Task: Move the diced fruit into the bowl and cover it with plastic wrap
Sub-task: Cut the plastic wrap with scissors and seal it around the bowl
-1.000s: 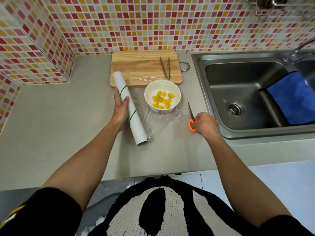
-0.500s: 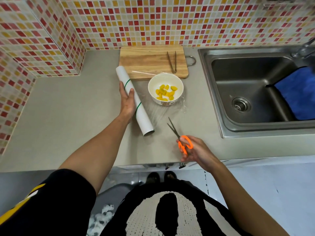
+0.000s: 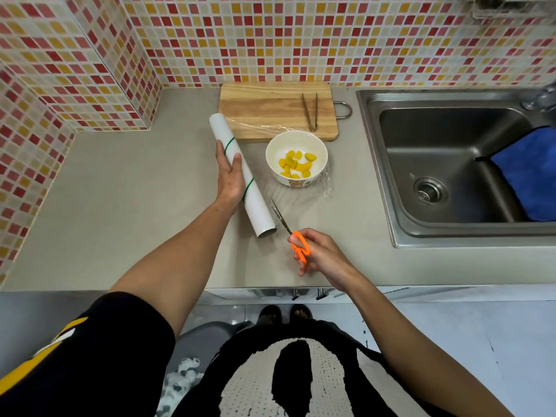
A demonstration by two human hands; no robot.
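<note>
Two steps made up this job, and I judged the first done: the yellow diced fruit (image 3: pixel 296 164) lay in the round white bowl (image 3: pixel 296 157), which stood on clear, crinkled film pulled from the smooth white wrap roll (image 3: pixel 242 175). My left hand (image 3: pixel 231 173) pressed the roll flat against the matte grey counter (image 3: pixel 120 188); my right hand (image 3: pixel 319 254) gripped the orange-handled scissors (image 3: pixel 291 230), blades slightly parted. Next, I reckoned, came cutting the film beside the roll.
</note>
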